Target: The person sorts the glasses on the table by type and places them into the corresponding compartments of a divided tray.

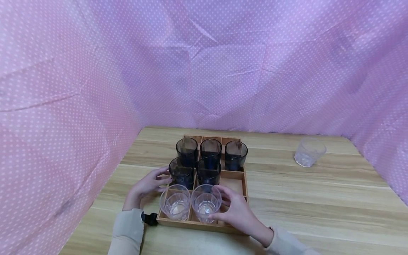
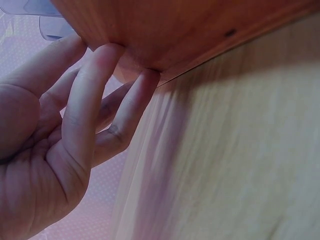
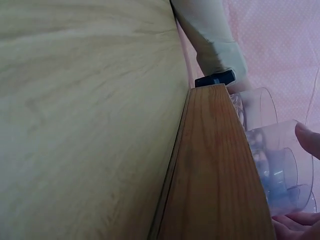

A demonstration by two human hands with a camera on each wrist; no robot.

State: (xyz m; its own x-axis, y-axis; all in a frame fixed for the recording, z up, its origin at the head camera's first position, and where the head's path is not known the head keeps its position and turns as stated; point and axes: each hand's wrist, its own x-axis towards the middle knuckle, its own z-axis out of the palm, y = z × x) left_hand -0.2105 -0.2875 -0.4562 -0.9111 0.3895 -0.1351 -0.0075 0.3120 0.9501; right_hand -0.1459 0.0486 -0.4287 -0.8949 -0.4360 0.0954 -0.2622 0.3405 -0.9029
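A divided wooden tray (image 1: 216, 226) holds several dark glasses (image 1: 181, 177) in its back and middle rows. Two clear glasses stand in the front row: one (image 1: 176, 205) at the left corner, the other (image 1: 206, 203) in the middle compartment. My right hand (image 1: 237, 209) grips this middle clear glass from the right, its thumb (image 3: 309, 140) on the near side and the fingers on the far side. Against the tray's left side rests my left hand (image 1: 151, 184); in the left wrist view its fingertips (image 2: 148, 80) touch the wooden wall (image 2: 165, 30), with nothing held.
Another clear glass (image 1: 309, 152) stands on the wooden table (image 1: 296, 198) at the back right. A compartment (image 1: 233, 180) at the right of the tray shows its wooden bottom. Pink dotted cloth (image 1: 223, 85) hangs behind the table and along both sides.
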